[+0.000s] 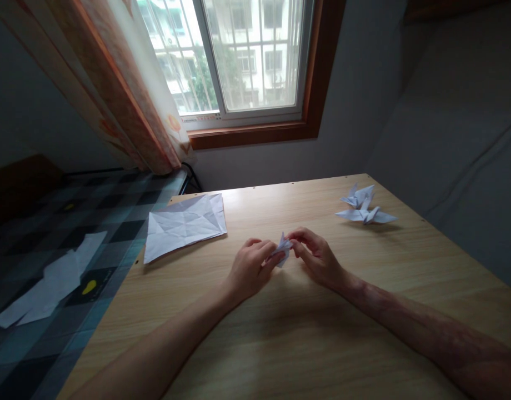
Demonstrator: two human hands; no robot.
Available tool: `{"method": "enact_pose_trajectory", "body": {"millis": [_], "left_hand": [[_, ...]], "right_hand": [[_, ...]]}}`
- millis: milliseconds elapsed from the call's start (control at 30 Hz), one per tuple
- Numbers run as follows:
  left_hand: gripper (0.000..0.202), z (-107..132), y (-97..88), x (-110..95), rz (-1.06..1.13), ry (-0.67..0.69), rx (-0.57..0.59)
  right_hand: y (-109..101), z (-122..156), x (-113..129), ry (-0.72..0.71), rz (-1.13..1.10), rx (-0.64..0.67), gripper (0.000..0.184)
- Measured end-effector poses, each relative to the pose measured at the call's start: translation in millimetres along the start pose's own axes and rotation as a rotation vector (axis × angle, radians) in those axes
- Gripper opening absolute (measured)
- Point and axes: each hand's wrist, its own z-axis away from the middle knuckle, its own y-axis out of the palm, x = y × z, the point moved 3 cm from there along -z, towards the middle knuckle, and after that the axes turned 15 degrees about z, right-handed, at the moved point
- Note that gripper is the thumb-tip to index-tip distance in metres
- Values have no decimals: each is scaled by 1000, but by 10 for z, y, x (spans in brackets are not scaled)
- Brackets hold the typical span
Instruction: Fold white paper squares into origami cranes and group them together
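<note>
Between my two hands, above the middle of the wooden table, is a small folded white paper [284,250] with a pointed tip sticking up. My left hand [254,264] is closed on its left side, thumb and fingers pinching it. From the right, my right hand [316,253] pinches the paper's upper edge between thumb and index finger. My fingers cover part of the folds. Two folded paper cranes, one nearer [366,215] and one behind it [357,195], sit close together at the table's far right.
Creased white sheets [186,222] lie at the table's [255,344] far left corner. Left of the table, cut paper pieces [58,283] rest on a checked bed cover [14,250]. Beyond are a curtain [126,83], a window [255,55] and a wall.
</note>
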Motion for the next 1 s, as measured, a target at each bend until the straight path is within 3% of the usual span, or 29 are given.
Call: {"method": "enact_pose_trajectory", "body": {"millis": [167, 1000], "left_hand": [[36, 1, -9, -19, 3, -1, -4], [35, 7, 14, 33, 19, 0, 34]], "right_hand": [[-5, -17, 48, -37, 2, 10, 16], [18, -35, -20, 38, -83, 30, 19]]}}
